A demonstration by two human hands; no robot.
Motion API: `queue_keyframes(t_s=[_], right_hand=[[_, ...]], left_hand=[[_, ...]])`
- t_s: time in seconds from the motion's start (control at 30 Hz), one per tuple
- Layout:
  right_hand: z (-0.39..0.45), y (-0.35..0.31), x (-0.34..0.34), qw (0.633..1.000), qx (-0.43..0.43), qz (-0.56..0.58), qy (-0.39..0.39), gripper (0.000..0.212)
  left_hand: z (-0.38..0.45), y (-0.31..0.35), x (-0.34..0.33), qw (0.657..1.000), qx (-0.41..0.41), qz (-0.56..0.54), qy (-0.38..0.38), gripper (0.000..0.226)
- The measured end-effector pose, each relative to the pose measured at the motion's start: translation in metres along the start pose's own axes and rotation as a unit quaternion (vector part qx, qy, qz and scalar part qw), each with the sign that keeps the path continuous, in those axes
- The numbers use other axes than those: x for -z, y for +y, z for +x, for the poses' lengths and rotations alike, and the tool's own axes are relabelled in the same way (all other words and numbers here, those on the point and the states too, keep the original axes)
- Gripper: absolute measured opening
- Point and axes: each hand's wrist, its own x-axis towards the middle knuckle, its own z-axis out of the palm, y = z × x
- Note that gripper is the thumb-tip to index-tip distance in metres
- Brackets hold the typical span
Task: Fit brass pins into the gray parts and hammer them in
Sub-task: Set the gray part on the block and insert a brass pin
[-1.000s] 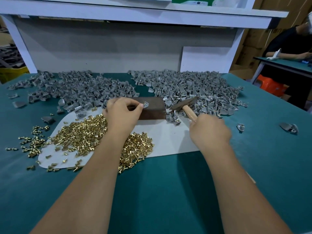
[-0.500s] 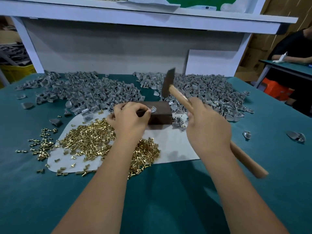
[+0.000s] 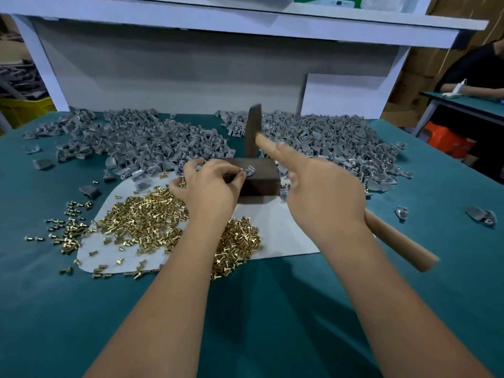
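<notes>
My left hand (image 3: 211, 186) pinches a small gray part (image 3: 249, 170) with a brass pin in it, holding it on top of a dark brown block (image 3: 260, 177). My right hand (image 3: 324, 192) grips the wooden handle of a hammer (image 3: 253, 135), whose dark head stands raised above the block's far edge. The handle's butt end sticks out behind my right wrist. Loose brass pins (image 3: 144, 216) lie heaped on a white mat (image 3: 278, 233) under my left forearm. Gray parts lie in two big piles, a left pile (image 3: 128, 140) and a right pile (image 3: 327, 140).
The teal table (image 3: 272, 309) reaches to a gray back panel under a white shelf (image 3: 245, 20). Stray gray parts (image 3: 481, 215) lie at the right, more pins (image 3: 68, 225) at the left. A person sits at another table (image 3: 463, 99) at far right. A yellow bin (image 3: 24, 109) stands far left.
The hammer head has gone from lying low beside the block to standing raised above it. My left hand has kept the gray part on the block.
</notes>
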Motion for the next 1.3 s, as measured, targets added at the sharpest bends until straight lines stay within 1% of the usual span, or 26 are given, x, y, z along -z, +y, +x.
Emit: queue_keyframes(t_s=[0.07, 0.1, 0.2, 0.23, 0.3, 0.37, 0.43, 0.47, 0.57, 0.6, 0.73, 0.8, 0.93, 1.07, 1.17, 1.2, 1.27, 1.3], right_hand=[[-0.002, -0.002, 0.002, 0.999, -0.011, 0.006, 0.049, 0.063], [-0.004, -0.002, 0.002, 0.999, -0.006, 0.002, 0.053, 0.064], [-0.014, -0.004, -0.003, 0.997, 0.055, -0.059, -0.004, 0.067], [-0.014, -0.005, -0.003, 0.996, 0.06, -0.071, -0.01, 0.066], [-0.01, -0.007, 0.001, 0.996, 0.043, -0.076, 0.013, 0.067], [-0.01, -0.008, 0.002, 0.996, 0.018, -0.074, 0.053, 0.069], [-0.014, -0.008, 0.002, 0.994, 0.023, -0.067, 0.081, 0.068], [-0.017, -0.007, 0.001, 0.994, 0.036, -0.071, 0.069, 0.067], [-0.022, -0.006, -0.009, 0.993, 0.069, -0.095, -0.013, 0.067], [-0.021, -0.005, -0.009, 0.993, 0.064, -0.098, -0.011, 0.066], [-0.014, -0.006, 0.0, 0.994, 0.02, -0.085, 0.071, 0.068], [-0.017, -0.006, 0.0, 0.993, 0.029, -0.071, 0.09, 0.067], [-0.023, -0.004, -0.007, 0.995, 0.048, -0.04, 0.074, 0.065], [-0.028, -0.002, -0.016, 0.994, 0.059, -0.051, 0.072, 0.064], [-0.027, -0.002, -0.022, 0.995, 0.049, -0.083, 0.008, 0.068], [-0.027, -0.002, -0.023, 0.996, 0.039, -0.082, 0.0, 0.069], [-0.025, -0.003, -0.021, 0.998, 0.018, -0.061, 0.02, 0.069], [-0.025, -0.003, -0.019, 0.998, 0.014, -0.042, 0.042, 0.069]], left_hand=[[-0.001, -0.001, -0.003, 1.0, -0.012, 0.009, 0.008, 0.012], [-0.001, -0.001, -0.003, 1.0, -0.016, 0.009, 0.01, 0.013], [0.002, 0.0, -0.003, 1.0, 0.001, 0.015, -0.002, 0.013], [0.002, 0.001, -0.003, 1.0, 0.004, 0.019, -0.007, 0.013], [0.002, 0.0, -0.004, 1.0, 0.001, 0.015, -0.005, 0.014], [-0.001, -0.001, -0.004, 1.0, -0.014, 0.009, -0.003, 0.015], [-0.002, -0.001, -0.002, 1.0, -0.02, 0.014, -0.01, 0.016], [-0.002, 0.0, -0.001, 1.0, -0.019, 0.018, -0.012, 0.016], [0.0, 0.005, 0.001, 0.999, -0.001, 0.031, -0.017, 0.012], [0.0, 0.006, 0.001, 0.999, 0.004, 0.031, -0.02, 0.011], [-0.005, 0.006, 0.002, 0.999, -0.023, 0.025, -0.006, 0.013], [-0.006, 0.007, 0.003, 0.999, -0.032, 0.033, -0.004, 0.013], [-0.007, 0.012, 0.004, 0.997, -0.045, 0.06, 0.002, 0.013], [-0.005, 0.014, 0.004, 0.997, -0.02, 0.07, -0.014, 0.015], [-0.003, 0.015, 0.004, 0.997, 0.001, 0.074, -0.034, 0.018], [-0.003, 0.015, 0.004, 0.997, 0.0, 0.071, -0.036, 0.018], [-0.005, 0.015, 0.003, 0.998, -0.008, 0.06, -0.022, 0.016], [-0.007, 0.014, 0.003, 0.998, -0.013, 0.055, -0.012, 0.014]])
